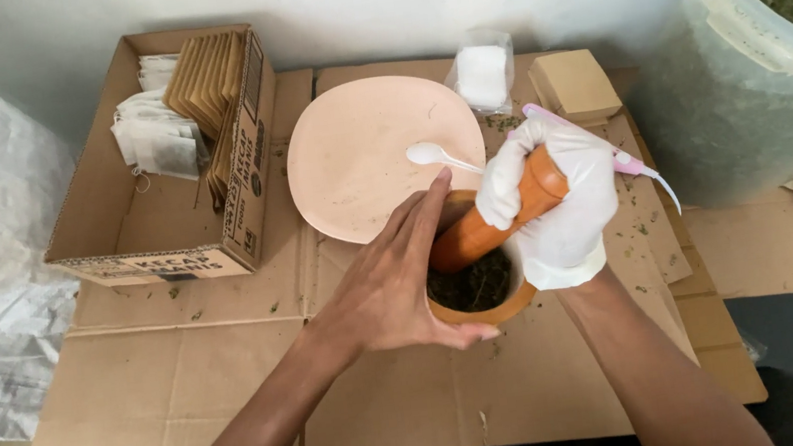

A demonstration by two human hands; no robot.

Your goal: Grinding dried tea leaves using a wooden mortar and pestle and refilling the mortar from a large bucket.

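Left hand (394,284) hides mortar (498,309) rim; pestle (478,228) tip buried

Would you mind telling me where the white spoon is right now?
The white spoon lies on the pink plate in the middle of the head view, just above the left hand and left of the gloved right hand gripping the pestle.

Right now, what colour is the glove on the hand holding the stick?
White. The glove on the right hand shows best in the head view, wrapped around the orange-brown pestle.
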